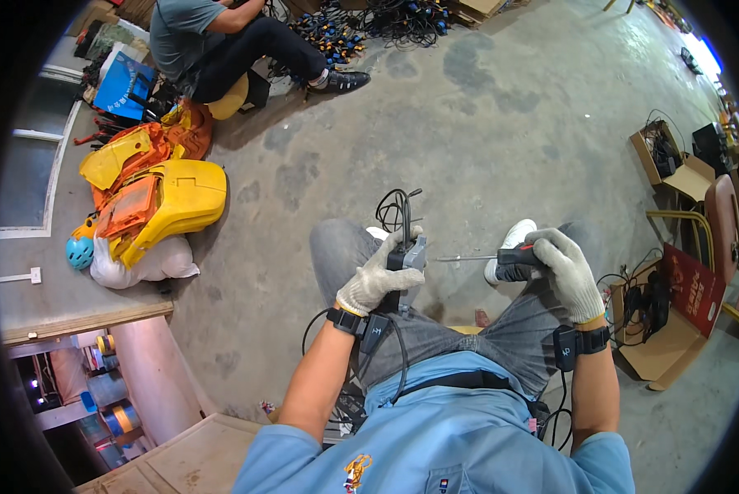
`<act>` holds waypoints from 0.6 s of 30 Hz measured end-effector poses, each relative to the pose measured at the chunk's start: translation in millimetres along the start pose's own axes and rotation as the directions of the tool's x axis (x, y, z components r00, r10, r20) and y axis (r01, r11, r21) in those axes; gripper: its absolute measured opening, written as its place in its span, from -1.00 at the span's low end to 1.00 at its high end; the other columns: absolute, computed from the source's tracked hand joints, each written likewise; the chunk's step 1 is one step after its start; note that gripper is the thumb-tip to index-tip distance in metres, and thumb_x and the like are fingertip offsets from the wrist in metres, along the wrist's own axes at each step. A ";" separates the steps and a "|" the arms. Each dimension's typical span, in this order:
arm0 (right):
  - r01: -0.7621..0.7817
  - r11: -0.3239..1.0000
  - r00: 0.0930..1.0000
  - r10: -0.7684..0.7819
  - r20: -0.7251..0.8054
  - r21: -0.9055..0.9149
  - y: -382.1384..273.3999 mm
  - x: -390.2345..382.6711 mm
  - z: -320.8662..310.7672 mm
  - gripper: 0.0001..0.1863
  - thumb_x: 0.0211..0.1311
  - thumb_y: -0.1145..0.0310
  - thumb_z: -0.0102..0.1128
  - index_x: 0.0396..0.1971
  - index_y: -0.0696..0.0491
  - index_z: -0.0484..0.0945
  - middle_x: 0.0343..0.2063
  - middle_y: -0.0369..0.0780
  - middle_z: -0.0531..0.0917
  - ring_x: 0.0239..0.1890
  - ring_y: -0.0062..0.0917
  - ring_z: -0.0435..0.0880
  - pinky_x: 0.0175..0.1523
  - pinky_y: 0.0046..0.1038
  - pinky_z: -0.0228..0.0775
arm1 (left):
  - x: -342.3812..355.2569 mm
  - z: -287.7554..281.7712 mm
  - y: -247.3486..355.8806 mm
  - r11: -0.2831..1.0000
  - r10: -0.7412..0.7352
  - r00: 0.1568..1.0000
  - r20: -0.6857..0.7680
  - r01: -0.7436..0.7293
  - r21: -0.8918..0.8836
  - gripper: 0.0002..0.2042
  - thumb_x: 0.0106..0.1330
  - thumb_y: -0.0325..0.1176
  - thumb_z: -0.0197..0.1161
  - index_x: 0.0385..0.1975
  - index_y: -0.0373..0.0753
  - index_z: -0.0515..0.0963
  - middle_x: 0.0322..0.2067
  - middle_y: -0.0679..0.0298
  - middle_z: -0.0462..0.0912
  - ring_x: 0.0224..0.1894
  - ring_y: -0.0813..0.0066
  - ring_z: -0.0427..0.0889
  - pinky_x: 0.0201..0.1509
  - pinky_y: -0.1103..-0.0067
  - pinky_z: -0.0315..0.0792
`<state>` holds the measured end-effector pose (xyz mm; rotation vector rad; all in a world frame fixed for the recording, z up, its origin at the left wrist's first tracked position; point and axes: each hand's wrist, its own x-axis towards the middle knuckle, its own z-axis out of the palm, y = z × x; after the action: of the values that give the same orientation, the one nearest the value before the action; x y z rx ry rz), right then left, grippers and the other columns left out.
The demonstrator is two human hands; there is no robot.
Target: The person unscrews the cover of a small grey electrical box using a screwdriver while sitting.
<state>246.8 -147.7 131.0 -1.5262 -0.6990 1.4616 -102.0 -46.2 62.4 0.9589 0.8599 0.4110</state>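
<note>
My left hand (379,278), in a pale knitted glove, is closed round a small dark grey box-shaped device (413,255) above my left knee. A black cable (404,216) rises from the device and loops beyond it. In my gloved right hand (565,265) is a screwdriver (519,256) with a black and red handle. Its metal shaft points left toward the device, with a short gap between tip and device. My right fingers wrap round the handle and partly hide it.
At far left lie yellow and orange plastic shells (176,198) and a white sack (143,262). A seated co-worker (246,49) is beside a heap of cables (336,33). To my right stand an open cardboard box (662,358) with black parts and a chair (720,222).
</note>
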 end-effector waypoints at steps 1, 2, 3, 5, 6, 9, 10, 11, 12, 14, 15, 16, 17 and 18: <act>0.002 1.000 1.000 -0.002 0.001 -0.001 2.7 0.8 -2.9 -0.72 0.63 0.26 0.15 -0.01 0.17 0.66 -0.27 -0.32 0.64 -0.26 -0.71 0.60 -0.10 -0.55 0.51 | -0.9 2.0 2.2 0.999 -0.024 1.000 0.003 0.024 -0.029 -0.09 0.12 -0.42 0.60 0.56 -0.16 0.35 0.17 0.30 0.58 0.21 0.37 0.64 0.38 0.41 0.49; -0.036 0.985 0.999 0.041 -0.022 0.167 8.2 2.5 -8.3 -0.70 0.65 0.23 0.15 0.00 0.17 0.66 -0.28 -0.32 0.65 -0.30 -0.69 0.61 -0.16 -0.55 0.50 | -1.2 3.2 3.8 0.997 -0.047 0.999 0.006 0.047 -0.057 -0.08 0.11 -0.41 0.60 0.57 -0.16 0.34 0.17 0.30 0.57 0.21 0.36 0.64 0.38 0.40 0.48; -0.070 0.941 0.995 0.088 -0.038 0.331 10.1 3.0 -9.4 -0.68 0.67 0.20 0.15 0.00 0.18 0.66 -0.30 -0.32 0.65 -0.33 -0.67 0.63 -0.22 -0.54 0.50 | -1.3 3.3 3.7 0.997 -0.046 0.999 0.007 0.046 -0.059 -0.08 0.11 -0.41 0.60 0.57 -0.16 0.34 0.17 0.30 0.57 0.21 0.36 0.64 0.38 0.40 0.48; -0.080 0.917 0.995 0.094 -0.016 0.391 12.9 4.3 -4.9 -0.62 0.65 0.12 0.22 0.06 0.18 0.64 -0.34 -0.33 0.65 -0.40 -0.66 0.62 -0.30 -0.53 0.49 | -1.1 3.0 3.6 0.998 -0.039 0.999 0.009 0.039 -0.038 -0.08 0.11 -0.42 0.58 0.58 -0.15 0.33 0.18 0.29 0.57 0.21 0.36 0.64 0.38 0.40 0.48; -0.129 0.923 0.990 0.100 0.096 0.363 12.3 4.9 2.4 -0.62 0.61 0.16 0.24 0.10 0.19 0.62 -0.31 -0.31 0.66 -0.36 -0.66 0.63 -0.26 -0.55 0.49 | -1.0 3.0 3.2 0.999 -0.039 0.999 0.009 0.039 -0.038 -0.08 0.11 -0.42 0.58 0.58 -0.15 0.33 0.18 0.29 0.57 0.21 0.36 0.64 0.38 0.40 0.48; -0.242 0.908 0.934 0.123 0.335 0.342 -1.8 7.2 37.4 -0.60 0.35 0.42 0.30 0.15 0.20 0.58 -0.20 -0.29 0.65 -0.12 -0.58 0.68 -0.03 -0.47 0.55 | -2.1 1.5 1.0 0.999 -0.039 0.999 0.002 0.039 -0.020 -0.08 0.11 -0.41 0.59 0.58 -0.15 0.34 0.20 0.27 0.56 0.19 0.35 0.65 0.36 0.41 0.49; -0.215 0.908 0.940 0.091 0.330 0.361 3.7 11.3 50.1 -0.61 0.32 0.43 0.32 0.12 0.20 0.59 -0.20 -0.28 0.65 -0.12 -0.57 0.68 0.00 -0.45 0.55 | -1.6 2.0 0.0 0.998 -0.046 0.999 0.005 0.046 -0.038 -0.08 0.11 -0.42 0.59 0.57 -0.16 0.34 0.20 0.28 0.57 0.18 0.35 0.65 0.36 0.41 0.50; -0.188 0.906 0.944 0.059 0.325 0.380 13.6 17.4 58.9 -0.62 0.29 0.45 0.35 0.09 0.20 0.60 -0.20 -0.28 0.66 -0.12 -0.57 0.67 0.03 -0.43 0.55 | -0.6 2.0 -0.8 0.997 -0.053 0.999 0.006 0.053 -0.056 -0.08 0.11 -0.42 0.59 0.57 -0.16 0.34 0.21 0.28 0.57 0.18 0.36 0.66 0.35 0.41 0.51; -0.109 0.974 0.946 0.040 0.321 0.200 14.0 24.3 68.5 -0.69 0.28 0.46 0.37 0.00 0.19 0.64 -0.20 -0.28 0.69 -0.15 -0.58 0.67 0.03 -0.45 0.55 | -1.0 3.2 1.2 0.997 -0.049 0.999 0.004 0.050 -0.056 -0.08 0.11 -0.42 0.59 0.57 -0.16 0.34 0.21 0.28 0.57 0.18 0.36 0.66 0.35 0.41 0.51; -0.043 0.999 0.947 0.041 0.317 -0.001 7.5 28.8 80.5 -0.72 0.28 0.46 0.37 -0.04 0.19 0.65 -0.21 -0.28 0.71 -0.17 -0.58 0.68 0.02 -0.44 0.56 | -2.2 5.4 5.1 0.999 -0.041 0.999 -0.004 0.041 -0.028 -0.13 0.17 -0.51 0.54 0.57 -0.17 0.35 0.21 0.29 0.58 0.20 0.39 0.65 0.37 0.42 0.51; 0.019 0.980 0.947 0.046 0.317 -0.198 1.5 29.7 94.7 -0.75 0.29 0.46 0.37 -0.07 0.20 0.67 -0.21 -0.29 0.74 -0.18 -0.57 0.69 0.01 -0.43 0.57 | -4.8 3.5 4.2 0.999 -0.040 0.999 -0.015 0.040 -0.030 -0.13 0.17 -0.51 0.54 0.57 -0.17 0.35 0.21 0.29 0.58 0.20 0.39 0.65 0.37 0.42 0.51; 0.096 0.975 0.953 -0.031 0.300 -0.202 4.9 31.1 105.9 -0.74 0.31 0.42 0.41 -0.06 0.18 0.69 -0.24 -0.27 0.78 -0.23 -0.54 0.72 -0.01 -0.40 0.59 | -4.5 2.7 3.5 0.997 -0.059 0.998 -0.004 0.058 -0.049 -0.15 0.19 -0.54 0.53 0.56 -0.18 0.35 0.22 0.29 0.59 0.23 0.41 0.63 0.38 0.43 0.49; 0.097 0.974 0.953 -0.032 0.302 -0.205 12.8 33.6 111.3 -0.74 0.31 0.42 0.41 -0.06 0.18 0.69 -0.24 -0.27 0.78 -0.23 -0.54 0.72 -0.01 -0.40 0.59 | -3.9 2.1 2.5 0.995 -0.077 0.997 0.008 0.077 -0.068 -0.17 0.22 -0.57 0.51 0.56 -0.19 0.35 0.23 0.29 0.60 0.26 0.43 0.61 0.40 0.44 0.48; 0.213 0.937 0.948 -0.129 0.290 -0.278 18.6 35.9 117.3 -0.73 0.30 0.42 0.43 -0.03 0.14 0.70 -0.22 -0.22 0.78 -0.21 -0.46 0.75 0.00 -0.37 0.60 | -3.3 1.5 0.1 0.995 -0.073 0.997 0.005 0.073 -0.071 -0.17 0.22 -0.57 0.51 0.56 -0.19 0.35 0.23 0.29 0.60 0.26 0.43 0.61 0.40 0.44 0.48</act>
<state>134.7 -100.0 107.7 -1.4609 -1.2413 1.4888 -102.8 -49.1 64.4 0.8598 0.8704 0.3752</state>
